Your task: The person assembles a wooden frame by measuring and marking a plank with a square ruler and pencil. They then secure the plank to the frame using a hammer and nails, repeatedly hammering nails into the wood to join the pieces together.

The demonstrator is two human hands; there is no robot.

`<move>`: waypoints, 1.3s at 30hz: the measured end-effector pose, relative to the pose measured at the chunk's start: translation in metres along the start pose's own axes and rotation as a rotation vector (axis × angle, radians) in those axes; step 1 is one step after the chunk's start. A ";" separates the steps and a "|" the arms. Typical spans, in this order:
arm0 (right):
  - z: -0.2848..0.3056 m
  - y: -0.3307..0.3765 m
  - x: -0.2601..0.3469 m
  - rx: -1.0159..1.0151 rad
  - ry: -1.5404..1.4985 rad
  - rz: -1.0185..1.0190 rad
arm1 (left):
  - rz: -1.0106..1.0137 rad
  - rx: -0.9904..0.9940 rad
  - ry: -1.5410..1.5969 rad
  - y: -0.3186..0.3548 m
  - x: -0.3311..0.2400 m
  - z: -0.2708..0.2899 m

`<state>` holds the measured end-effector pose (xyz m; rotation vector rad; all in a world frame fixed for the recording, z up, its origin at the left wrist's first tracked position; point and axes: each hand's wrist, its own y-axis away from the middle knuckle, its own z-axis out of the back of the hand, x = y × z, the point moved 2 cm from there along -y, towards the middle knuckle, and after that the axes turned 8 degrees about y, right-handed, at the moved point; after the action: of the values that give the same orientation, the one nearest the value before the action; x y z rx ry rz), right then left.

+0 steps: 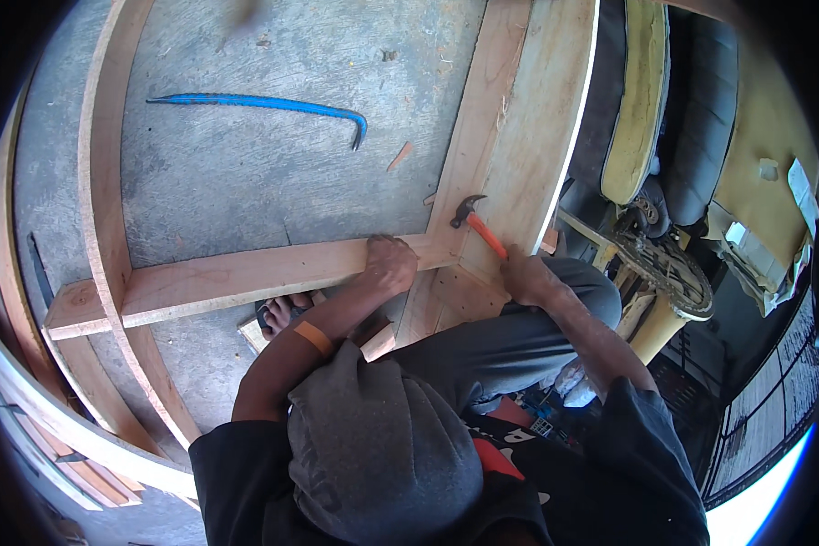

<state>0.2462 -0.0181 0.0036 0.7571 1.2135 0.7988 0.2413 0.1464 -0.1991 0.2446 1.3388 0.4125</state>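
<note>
My right hand (530,278) is closed around the lower end of a claw hammer (488,234). Its orange handle slants up to a dark head, which lies over the corner where the wooden boards meet. My left hand (391,263) grips the upper edge of a wooden crosspiece (255,276), a little left of that corner. The crosspiece runs left from a wide upright board (537,118) to a long, narrow board (106,155); together they form part of a wooden frame. Whether the hammer head touches the wood, I cannot tell.
A blue pry bar (264,103) lies on the concrete floor (291,182), near a wood splinter (399,156). Cushions (636,100), a chainring-like toothed metal wheel (673,273) and cardboard (773,173) crowd the right side. More planks (91,478) lie lower left. A foot (280,314) shows below the crosspiece.
</note>
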 end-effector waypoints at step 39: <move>-0.131 0.118 -0.162 -0.768 -1.479 -0.310 | -1.160 0.157 -0.497 -0.053 -0.175 -0.001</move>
<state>0.0778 -0.0854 0.1600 0.3041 -0.3297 0.2125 0.2176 0.0240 -0.0657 -0.3020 0.8288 -0.6946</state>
